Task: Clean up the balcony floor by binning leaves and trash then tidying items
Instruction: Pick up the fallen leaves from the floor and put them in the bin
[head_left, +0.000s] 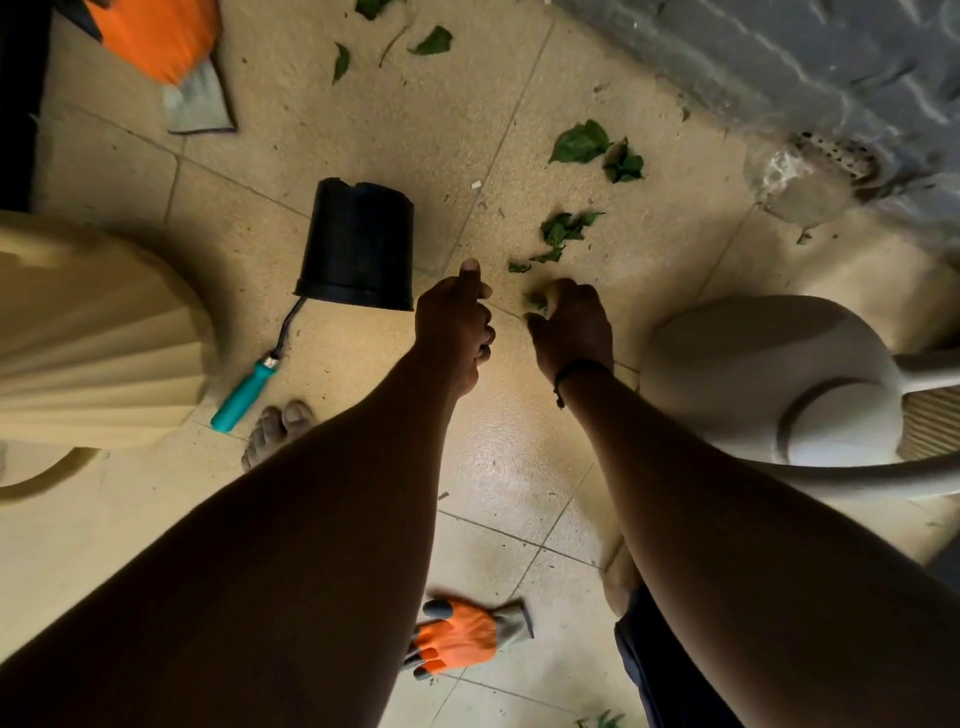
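Note:
Green leaves lie scattered on the beige tiled floor: a small cluster just beyond my hands, a bigger pair farther off, and several more near the top. My right hand is down at the floor with its fingers closed on a few green leaves. My left hand hangs beside it, loosely curled with the thumb sticking up, and I see nothing in it. A black plastic pot lies tipped on its side to the left of my hands.
A teal-handled tool lies by the pot near my bare foot. Orange gloves lie at bottom centre and top left. Cream plastic chairs stand left and right. A floor drain sits by the grey wall.

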